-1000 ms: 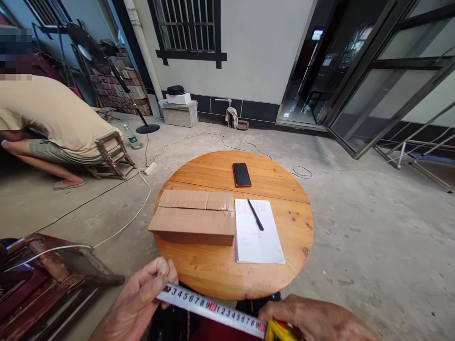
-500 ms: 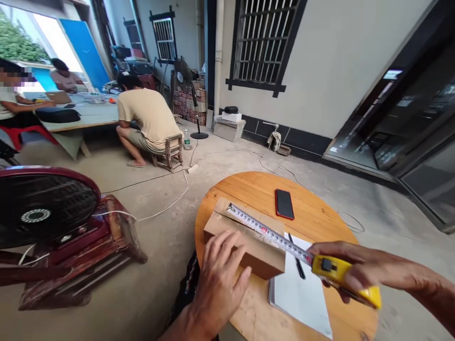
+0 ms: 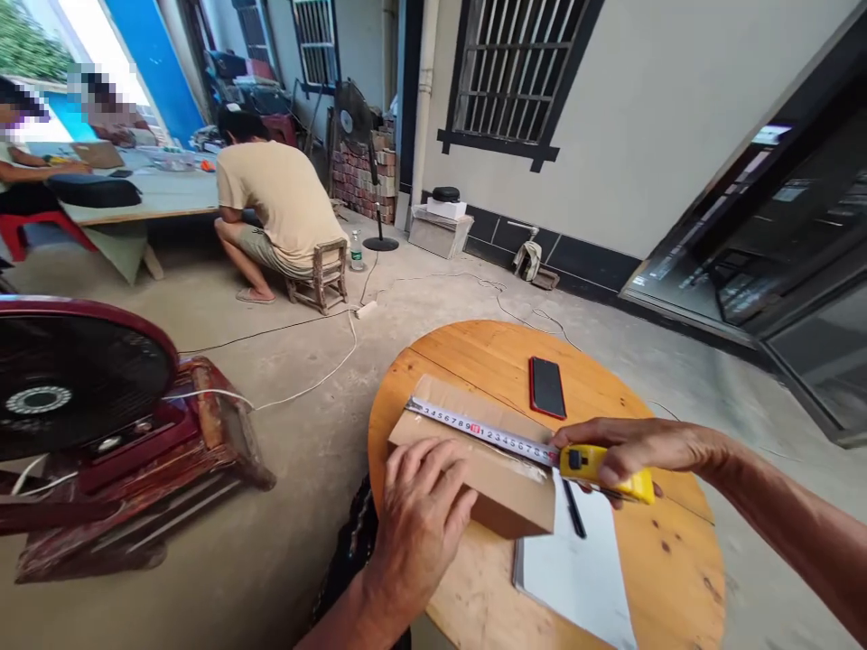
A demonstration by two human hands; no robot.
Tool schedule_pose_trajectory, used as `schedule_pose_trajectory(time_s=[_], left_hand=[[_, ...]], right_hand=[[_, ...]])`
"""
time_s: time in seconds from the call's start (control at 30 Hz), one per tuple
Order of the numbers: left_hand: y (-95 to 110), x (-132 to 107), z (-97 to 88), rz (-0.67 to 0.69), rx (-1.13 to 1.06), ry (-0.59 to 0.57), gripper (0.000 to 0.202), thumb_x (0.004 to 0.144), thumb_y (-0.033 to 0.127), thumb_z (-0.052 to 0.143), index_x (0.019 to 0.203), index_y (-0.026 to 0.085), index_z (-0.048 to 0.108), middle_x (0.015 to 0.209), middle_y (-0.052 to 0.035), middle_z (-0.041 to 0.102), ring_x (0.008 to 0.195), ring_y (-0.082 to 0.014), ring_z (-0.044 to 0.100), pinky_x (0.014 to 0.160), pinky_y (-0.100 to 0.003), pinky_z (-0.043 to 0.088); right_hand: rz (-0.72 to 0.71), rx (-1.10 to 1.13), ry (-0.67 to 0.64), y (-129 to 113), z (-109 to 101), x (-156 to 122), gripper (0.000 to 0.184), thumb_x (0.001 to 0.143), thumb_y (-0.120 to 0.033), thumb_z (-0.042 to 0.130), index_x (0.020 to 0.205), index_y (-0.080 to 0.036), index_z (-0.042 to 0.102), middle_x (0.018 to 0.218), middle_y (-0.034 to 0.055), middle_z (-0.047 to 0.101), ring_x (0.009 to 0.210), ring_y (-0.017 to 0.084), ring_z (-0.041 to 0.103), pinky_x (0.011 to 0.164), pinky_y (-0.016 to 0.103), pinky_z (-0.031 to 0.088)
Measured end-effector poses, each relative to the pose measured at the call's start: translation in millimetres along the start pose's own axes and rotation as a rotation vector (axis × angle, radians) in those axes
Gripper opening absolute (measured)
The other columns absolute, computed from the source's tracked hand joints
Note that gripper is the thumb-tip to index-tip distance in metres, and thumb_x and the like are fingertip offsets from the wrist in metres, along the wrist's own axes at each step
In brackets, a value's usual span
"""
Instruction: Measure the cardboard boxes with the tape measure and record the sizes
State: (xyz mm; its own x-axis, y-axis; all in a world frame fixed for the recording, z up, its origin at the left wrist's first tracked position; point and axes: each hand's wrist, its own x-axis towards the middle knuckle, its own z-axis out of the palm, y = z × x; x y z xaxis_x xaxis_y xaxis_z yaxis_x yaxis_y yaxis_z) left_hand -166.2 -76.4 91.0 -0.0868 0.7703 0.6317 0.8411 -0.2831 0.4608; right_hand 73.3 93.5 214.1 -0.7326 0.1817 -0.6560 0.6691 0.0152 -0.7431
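While the left hand [image 3: 424, 515] rests on the brown box [image 3: 505, 487] with fingers spread, the right hand [image 3: 650, 447] in the head view grips a yellow tape measure [image 3: 594, 459]. Its metal strip [image 3: 498, 437] runs along the box top. The box sits on the round table [image 3: 677, 551], by white paper [image 3: 575, 578], a black pen [image 3: 574, 511] and a phone [image 3: 547, 387].

The box [image 3: 508, 483] is matt cardboard, the table [image 3: 664, 587] smooth wood.
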Motion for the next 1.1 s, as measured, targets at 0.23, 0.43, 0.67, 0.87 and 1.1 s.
schedule_pose_trajectory(time_s=[0.23, 0.43, 0.67, 0.87, 1.1], left_hand=[[-5.3, -3.3, 1.9, 0.076, 0.081, -0.021, 0.018, 0.09, 0.018, 0.059, 0.108, 0.021, 0.063, 0.118, -0.0088, 0.068, 0.11, -0.0288, 0.057, 0.096, -0.047, 0.038], [-5.8, -3.6, 0.0, 0.117, 0.129, -0.03, 0.018, 0.09, 0.016, 0.06, 0.107, 0.02, 0.062, 0.116, -0.0099, 0.068, 0.109, -0.0297, 0.056, 0.094, -0.047, 0.039], [-7.5, -5.0, 0.7, 0.126, 0.131, -0.035, 0.018, 0.09, 0.017, 0.061, 0.108, 0.02, 0.061, 0.117, -0.0103, 0.068, 0.11, -0.0298, 0.056, 0.094, -0.047, 0.039], [-7.1, -5.4, 1.0, 0.125, 0.132, -0.037, 0.018, 0.09, 0.017, 0.061, 0.108, 0.02, 0.062, 0.117, -0.0106, 0.068, 0.11, -0.03, 0.057, 0.095, -0.047, 0.038], [-5.9, -3.5, 1.6, 0.116, 0.122, -0.026, 0.018, 0.089, 0.016, 0.061, 0.107, 0.02, 0.062, 0.117, -0.0102, 0.068, 0.11, -0.0294, 0.058, 0.097, -0.046, 0.038]], right_hand=[[0.005, -0.059, 0.093, -5.3, 3.7, -6.1, 0.05, 0.069, -0.028, 0.064, 0.118, -0.017, 0.063, 0.09, 0.0025, 0.063, 0.075, 0.016, 0.059, 0.063, 0.025, 0.049], [0.015, -0.075, 0.094, 13.0, 2.9, -9.0, 0.051, 0.073, -0.031, 0.066, 0.122, -0.019, 0.061, 0.088, 0.0021, 0.064, 0.072, 0.014, 0.059, 0.061, 0.023, 0.049], [0.059, 0.013, 0.074, 15.7, 8.6, -10.1, 0.054, 0.071, -0.032, 0.065, 0.123, -0.019, 0.059, 0.088, 0.0025, 0.066, 0.072, 0.016, 0.061, 0.06, 0.025, 0.048], [0.042, 0.043, 0.085, 15.3, 10.0, -10.5, 0.053, 0.072, -0.031, 0.065, 0.123, -0.018, 0.06, 0.088, 0.003, 0.067, 0.071, 0.016, 0.063, 0.061, 0.025, 0.049], [0.047, 0.022, 0.124, 16.2, 10.7, -8.7, 0.053, 0.068, -0.03, 0.068, 0.12, -0.019, 0.062, 0.088, 0.0018, 0.065, 0.071, 0.014, 0.061, 0.06, 0.024, 0.05]])
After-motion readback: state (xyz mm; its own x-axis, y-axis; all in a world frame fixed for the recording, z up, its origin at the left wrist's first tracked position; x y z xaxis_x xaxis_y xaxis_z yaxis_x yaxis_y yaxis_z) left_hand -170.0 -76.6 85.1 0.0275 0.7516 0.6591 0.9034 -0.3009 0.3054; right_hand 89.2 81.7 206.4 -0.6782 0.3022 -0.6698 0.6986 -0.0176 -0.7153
